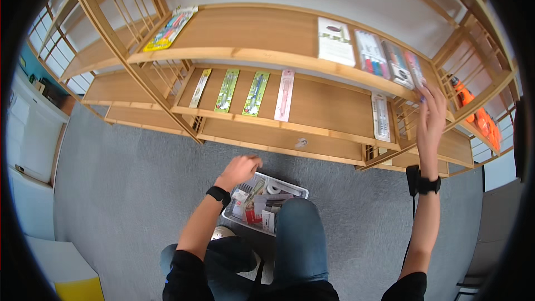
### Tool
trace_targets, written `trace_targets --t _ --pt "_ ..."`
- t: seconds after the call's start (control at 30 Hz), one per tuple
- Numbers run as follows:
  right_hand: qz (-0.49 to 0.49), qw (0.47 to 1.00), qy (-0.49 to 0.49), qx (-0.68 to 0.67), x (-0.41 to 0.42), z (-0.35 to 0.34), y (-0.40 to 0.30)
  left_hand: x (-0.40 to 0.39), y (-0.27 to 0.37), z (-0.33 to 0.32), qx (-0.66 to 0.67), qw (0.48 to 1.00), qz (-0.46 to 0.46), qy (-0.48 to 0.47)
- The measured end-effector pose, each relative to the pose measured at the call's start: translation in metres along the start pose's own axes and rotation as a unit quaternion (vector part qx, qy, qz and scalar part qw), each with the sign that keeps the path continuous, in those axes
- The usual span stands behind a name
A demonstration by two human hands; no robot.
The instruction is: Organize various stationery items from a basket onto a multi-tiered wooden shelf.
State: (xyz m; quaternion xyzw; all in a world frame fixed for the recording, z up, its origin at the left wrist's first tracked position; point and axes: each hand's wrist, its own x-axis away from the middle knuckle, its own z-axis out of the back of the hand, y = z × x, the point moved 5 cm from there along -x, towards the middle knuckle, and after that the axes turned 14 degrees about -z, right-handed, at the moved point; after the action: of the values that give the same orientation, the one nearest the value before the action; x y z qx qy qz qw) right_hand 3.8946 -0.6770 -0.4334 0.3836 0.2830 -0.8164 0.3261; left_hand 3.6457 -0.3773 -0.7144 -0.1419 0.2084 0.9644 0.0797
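My right hand reaches to the right end of the upper wooden shelf, its fingertips at the lower end of a narrow pink pack of pens. Whether the fingers grip it cannot be told. Beside that pack lie a dark pack, a clear pack of coloured pens and a white pack. Over the far edge of a white plastic basket hangs my left hand, fingers curled, partly blurred. The basket holds assorted packaged items and a roll of white tape.
Several pen packs, including a pink one, lie on the middle shelf. A colourful pack is at the upper left. Orange items sit at the right. My raised knee is beside the basket.
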Motion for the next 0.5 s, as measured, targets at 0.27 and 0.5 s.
trace_targets --t 0.27,0.5 --pt "0.122 0.971 -0.15 -0.137 0.143 -0.056 -0.028 0.155 -0.074 -0.183 -0.057 0.945 0.266 -0.181" --pt "0.12 0.913 -0.364 -0.141 0.249 -0.156 -0.034 0.155 -0.066 -0.221 -0.1 0.908 0.387 -0.126"
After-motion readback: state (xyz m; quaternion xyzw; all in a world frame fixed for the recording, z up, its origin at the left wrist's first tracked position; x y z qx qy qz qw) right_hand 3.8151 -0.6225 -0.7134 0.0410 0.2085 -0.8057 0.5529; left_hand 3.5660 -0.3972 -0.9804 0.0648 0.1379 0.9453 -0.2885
